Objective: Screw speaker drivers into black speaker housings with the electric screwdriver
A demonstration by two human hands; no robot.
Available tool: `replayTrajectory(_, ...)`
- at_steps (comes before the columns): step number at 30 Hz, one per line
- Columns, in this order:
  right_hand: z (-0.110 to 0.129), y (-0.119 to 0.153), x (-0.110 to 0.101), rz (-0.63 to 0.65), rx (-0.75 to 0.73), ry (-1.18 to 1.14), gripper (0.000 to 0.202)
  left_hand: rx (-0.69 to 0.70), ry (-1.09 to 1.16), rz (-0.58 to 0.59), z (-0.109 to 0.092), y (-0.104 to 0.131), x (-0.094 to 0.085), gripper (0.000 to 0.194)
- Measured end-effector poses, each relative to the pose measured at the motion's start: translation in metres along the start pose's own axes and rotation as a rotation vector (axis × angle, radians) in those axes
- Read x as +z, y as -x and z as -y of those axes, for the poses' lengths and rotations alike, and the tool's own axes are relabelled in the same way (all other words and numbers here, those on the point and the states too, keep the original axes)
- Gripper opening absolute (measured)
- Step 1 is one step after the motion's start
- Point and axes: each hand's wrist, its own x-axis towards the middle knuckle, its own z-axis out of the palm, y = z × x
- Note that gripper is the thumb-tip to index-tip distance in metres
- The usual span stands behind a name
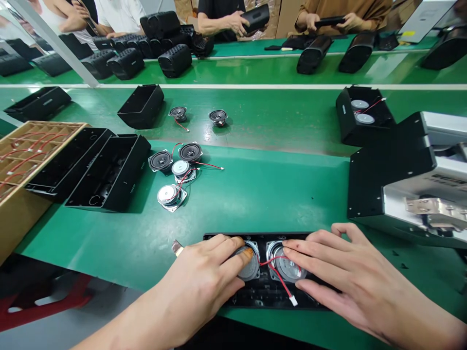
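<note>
A black speaker enclosure part (251, 294) lies at the table's near edge, with two round speaker drivers in it, magnets up. My left hand (204, 274) has bent fingers closed around the left driver (251, 267), covering part of it. My right hand (339, 272) spans the right driver (288, 265), fingers along its upper rim and thumb at its lower right. Red wires run between the two drivers, and one ends in a white plug (293, 301) over the near side of the part. Whether the drivers sit fully in their openings I cannot tell.
Several loose drivers (170, 194) lie left of centre. Black open housings (109, 175) and a partitioned box (22, 214) of wired drivers stand left. A machine (386, 180) bounds the right. Beyond the conveyor (262, 112), people handle black speakers (255, 18).
</note>
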Motion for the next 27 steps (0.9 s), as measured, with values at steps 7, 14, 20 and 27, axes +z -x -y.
replayTrajectory(7, 0.002, -0.005, -0.005, -0.019, -0.049, 0.033, 0.026, -0.005, -0.018, 0.003, 0.000, 0.000, -0.001, 0.028)
replayTrajectory(14, 0.000, -0.008, -0.006, -0.004, -0.057, 0.025, 0.025, 0.001, -0.003, -0.010, 0.000, 0.001, 0.001, 0.029)
replayTrajectory(20, -0.001, -0.009, -0.006, 0.011, -0.051, 0.043, 0.029, -0.013, 0.000, 0.020, 0.002, -0.002, 0.000, 0.031)
replayTrajectory(27, 0.009, 0.001, -0.020, -0.042, 0.015, 0.006, 0.029, 0.053, -0.089, -0.093, 0.000, 0.005, -0.018, 0.033)
